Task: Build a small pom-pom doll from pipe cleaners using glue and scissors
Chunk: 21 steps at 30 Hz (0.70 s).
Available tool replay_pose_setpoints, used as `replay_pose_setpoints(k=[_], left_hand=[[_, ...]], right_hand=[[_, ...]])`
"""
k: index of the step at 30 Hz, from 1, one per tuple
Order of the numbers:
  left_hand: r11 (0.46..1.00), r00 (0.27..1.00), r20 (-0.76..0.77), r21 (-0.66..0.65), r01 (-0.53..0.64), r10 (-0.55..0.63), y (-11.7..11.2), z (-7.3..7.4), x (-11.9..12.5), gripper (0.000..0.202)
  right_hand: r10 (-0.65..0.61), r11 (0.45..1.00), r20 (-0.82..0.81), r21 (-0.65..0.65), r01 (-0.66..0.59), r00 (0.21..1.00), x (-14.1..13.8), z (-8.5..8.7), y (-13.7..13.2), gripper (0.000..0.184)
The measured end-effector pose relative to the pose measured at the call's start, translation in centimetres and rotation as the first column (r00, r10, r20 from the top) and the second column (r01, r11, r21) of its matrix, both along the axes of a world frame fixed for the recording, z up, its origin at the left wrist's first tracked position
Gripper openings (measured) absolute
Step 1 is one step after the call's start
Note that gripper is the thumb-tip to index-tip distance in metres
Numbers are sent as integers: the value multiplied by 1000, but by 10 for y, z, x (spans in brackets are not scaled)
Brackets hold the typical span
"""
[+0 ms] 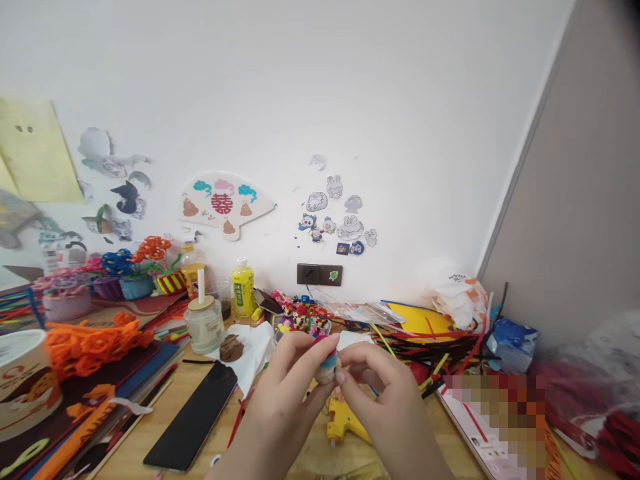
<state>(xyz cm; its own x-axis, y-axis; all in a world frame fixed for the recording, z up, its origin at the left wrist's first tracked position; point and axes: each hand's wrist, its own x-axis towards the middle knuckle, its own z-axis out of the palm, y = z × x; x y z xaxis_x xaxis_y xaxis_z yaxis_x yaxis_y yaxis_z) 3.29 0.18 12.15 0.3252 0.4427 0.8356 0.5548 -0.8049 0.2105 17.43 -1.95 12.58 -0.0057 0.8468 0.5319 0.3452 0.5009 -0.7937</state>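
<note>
Between my fingertips is a small fuzzy figure (328,368), pink on top, blue in the middle and whitish below. My left hand (287,390) is closed on it, thumb and fingers around its left side. The thumb and fingertips of my right hand (387,390) are pinched together at the figure's right edge; the exact spot they grip is partly hidden. Below the hands a yellow glue gun (345,421) lies on the wooden table (280,460), partly covered by my right hand. Just behind the hands stands a cluster of small colourful fuzzy figures (303,317).
A black phone (193,417) lies left of my hands. Beyond it stand a glass jar (205,327) and a yellow bottle (243,287). Orange fuzzy flowers (95,343) and a paper cup (25,383) are far left. Bundled pipe cleaners (450,343) and a plastic bag (457,297) lie right.
</note>
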Motion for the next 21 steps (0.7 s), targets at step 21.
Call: replay_pose_setpoints(k=[21], left_hand=[[999,999,50,46,0,-2,-1,1,0,41]], right_hand=[[120,983,-313,-93,-156,942,-3,-4,2,10]])
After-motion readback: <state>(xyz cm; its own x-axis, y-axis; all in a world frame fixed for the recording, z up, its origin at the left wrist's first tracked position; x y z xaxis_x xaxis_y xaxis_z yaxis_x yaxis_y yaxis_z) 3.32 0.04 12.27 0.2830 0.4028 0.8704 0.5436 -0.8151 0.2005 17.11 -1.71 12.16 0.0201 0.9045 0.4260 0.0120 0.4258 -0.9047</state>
